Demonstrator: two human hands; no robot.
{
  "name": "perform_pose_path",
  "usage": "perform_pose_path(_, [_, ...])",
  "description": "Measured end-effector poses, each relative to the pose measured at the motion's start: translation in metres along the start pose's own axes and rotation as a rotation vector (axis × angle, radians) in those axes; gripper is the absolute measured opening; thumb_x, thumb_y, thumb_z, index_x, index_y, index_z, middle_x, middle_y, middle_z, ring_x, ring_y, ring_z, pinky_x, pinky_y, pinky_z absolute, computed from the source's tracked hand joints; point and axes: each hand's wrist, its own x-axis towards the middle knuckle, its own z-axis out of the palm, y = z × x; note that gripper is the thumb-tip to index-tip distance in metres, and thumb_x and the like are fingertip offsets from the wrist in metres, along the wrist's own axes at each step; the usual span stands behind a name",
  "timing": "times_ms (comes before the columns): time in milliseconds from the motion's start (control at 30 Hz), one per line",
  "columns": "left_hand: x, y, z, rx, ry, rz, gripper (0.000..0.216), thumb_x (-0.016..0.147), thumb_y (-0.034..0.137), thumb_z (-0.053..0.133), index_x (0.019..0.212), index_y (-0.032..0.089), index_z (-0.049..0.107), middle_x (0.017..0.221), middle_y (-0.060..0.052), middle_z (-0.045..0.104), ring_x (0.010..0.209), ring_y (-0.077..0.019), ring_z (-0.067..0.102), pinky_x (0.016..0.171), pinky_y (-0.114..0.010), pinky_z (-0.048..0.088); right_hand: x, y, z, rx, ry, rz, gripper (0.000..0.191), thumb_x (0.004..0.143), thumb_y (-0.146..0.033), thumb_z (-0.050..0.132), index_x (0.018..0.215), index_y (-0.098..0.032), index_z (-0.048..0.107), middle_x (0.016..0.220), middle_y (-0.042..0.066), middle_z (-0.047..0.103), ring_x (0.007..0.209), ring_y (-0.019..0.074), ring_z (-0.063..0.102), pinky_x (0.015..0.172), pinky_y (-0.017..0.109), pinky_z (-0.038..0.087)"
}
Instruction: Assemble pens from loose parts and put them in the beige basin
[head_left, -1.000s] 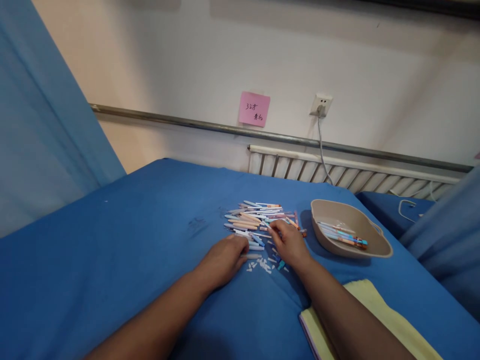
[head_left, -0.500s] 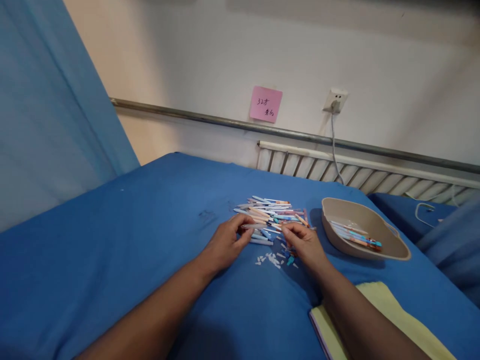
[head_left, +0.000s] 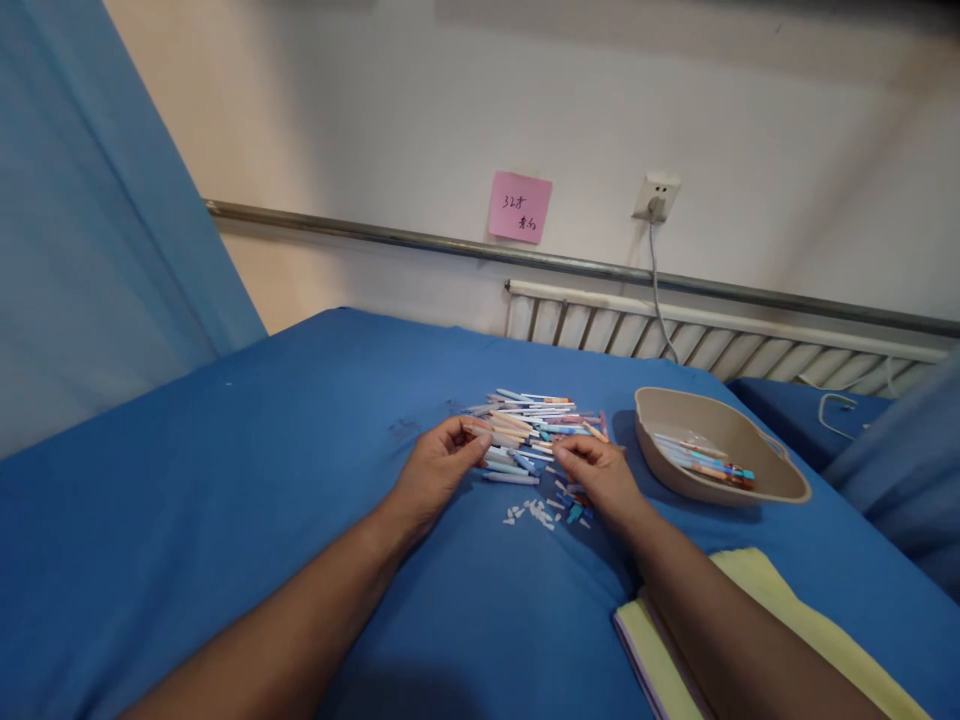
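Observation:
A heap of pastel pens (head_left: 532, 425) lies on the blue sheet (head_left: 247, 470). My left hand (head_left: 435, 470) is at the heap's left edge, its fingers pinched on one pale pen barrel. My right hand (head_left: 600, 475) rests at the heap's right front, fingers curled on a small pen part I cannot make out. Several small white and blue caps (head_left: 544, 512) are scattered between my hands.
A beige tray (head_left: 780, 485) with several pens in it sits to the right. A yellow cloth (head_left: 795, 620) lies under my right forearm. Behind are a radiator, a rail, a pink note (head_left: 519, 206) and a wall socket (head_left: 655, 196). Blue curtains hang on both sides.
My left hand has picked a pale pen off the sheet and lifted it to the heap's edge. My right hand shifted slightly toward me and to the right. The view shifted.

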Motion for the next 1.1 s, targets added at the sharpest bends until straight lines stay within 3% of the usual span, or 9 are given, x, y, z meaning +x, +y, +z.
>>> perform_pose_path(133, [0.002, -0.005, -0.001, -0.021, -0.020, -0.023, 0.030, 0.071, 0.039, 0.065, 0.087, 0.014, 0.060, 0.070, -0.001, 0.058, 0.063, -0.0118, 0.052, 0.061, -0.024, 0.044, 0.001, 0.002, 0.001, -0.012, -0.009, -0.027, 0.034, 0.070, -0.050, 0.061, 0.069, -0.016, 0.062, 0.056, -0.003, 0.049, 0.050, 0.0090, 0.040, 0.048, 0.021, 0.032])
perform_pose_path(333, [0.005, -0.005, -0.004, -0.087, 0.060, -0.032, 0.031, 0.068, 0.040, 0.067, 0.083, 0.014, 0.060, 0.068, 0.000, 0.057, 0.059, -0.0104, 0.051, 0.060, -0.024, 0.043, 0.002, 0.003, 0.002, -0.023, 0.032, -0.076, 0.029, 0.072, -0.044, 0.060, 0.066, -0.016, 0.063, 0.056, -0.002, 0.050, 0.053, 0.0101, 0.043, 0.052, 0.022, 0.036])
perform_pose_path(467, [0.004, -0.005, -0.002, -0.068, 0.018, -0.037, 0.029, 0.069, 0.038, 0.067, 0.084, 0.014, 0.060, 0.070, 0.000, 0.059, 0.061, -0.0104, 0.052, 0.061, -0.023, 0.043, 0.000, 0.001, 0.004, -0.042, 0.012, -0.091, 0.024, 0.073, -0.039, 0.059, 0.067, -0.016, 0.064, 0.062, 0.000, 0.057, 0.059, 0.0119, 0.049, 0.057, 0.023, 0.039])
perform_pose_path(733, [0.005, -0.007, -0.005, -0.050, 0.035, -0.024, 0.031, 0.070, 0.040, 0.067, 0.087, 0.014, 0.060, 0.066, 0.001, 0.057, 0.060, -0.0107, 0.052, 0.060, -0.023, 0.043, 0.001, 0.001, 0.002, -0.056, 0.041, -0.078, 0.026, 0.073, -0.041, 0.057, 0.066, -0.016, 0.062, 0.062, 0.000, 0.055, 0.060, 0.0128, 0.049, 0.058, 0.024, 0.038])
perform_pose_path(933, [0.003, -0.005, -0.001, 0.004, -0.008, -0.047, 0.029, 0.070, 0.038, 0.067, 0.084, 0.014, 0.060, 0.067, 0.001, 0.059, 0.061, -0.0112, 0.052, 0.061, -0.023, 0.043, 0.001, 0.003, 0.004, -0.059, -0.010, -0.092, 0.024, 0.075, -0.039, 0.057, 0.069, -0.016, 0.062, 0.067, 0.000, 0.058, 0.065, 0.0134, 0.051, 0.063, 0.024, 0.039])
perform_pose_path(1100, [-0.003, -0.002, 0.007, 0.041, -0.046, -0.072, 0.026, 0.068, 0.037, 0.067, 0.077, 0.014, 0.058, 0.061, 0.003, 0.057, 0.057, -0.0102, 0.051, 0.057, -0.021, 0.039, -0.005, 0.001, 0.015, -0.089, -0.012, -0.032, 0.028, 0.084, -0.043, 0.046, 0.084, -0.017, 0.058, 0.064, -0.002, 0.054, 0.058, 0.0122, 0.048, 0.054, 0.022, 0.036])
